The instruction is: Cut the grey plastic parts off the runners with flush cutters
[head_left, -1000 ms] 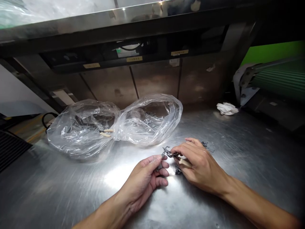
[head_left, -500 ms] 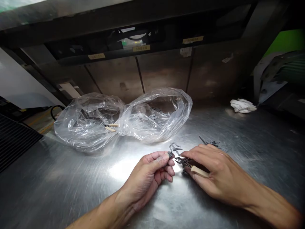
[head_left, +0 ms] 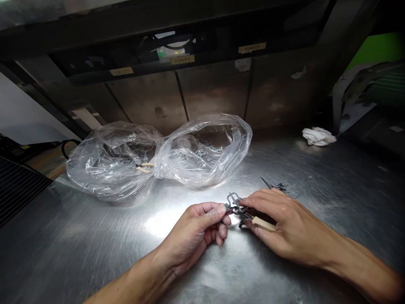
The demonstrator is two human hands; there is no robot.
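My left hand (head_left: 198, 230) is closed in a pinch on a small grey plastic frame of parts (head_left: 233, 199), held just above the steel table (head_left: 95, 245). My right hand (head_left: 284, 223) is closed round a small cutter with a pale handle (head_left: 263, 224); its dark jaws (head_left: 242, 212) meet the frame. Both hands are close together at the table's middle. More grey plastic pieces (head_left: 278, 186) lie just behind my right hand.
Two clear plastic bags sit behind the hands: the left bag (head_left: 110, 162) holds dark frames and pale pieces, the right bag (head_left: 205, 150) small grey parts. A crumpled white rag (head_left: 318, 136) lies at the back right. A dark shelf hangs overhead.
My hands have drawn closer together and the cutter's jaws have come up to the grey frame. The view has shifted a little.
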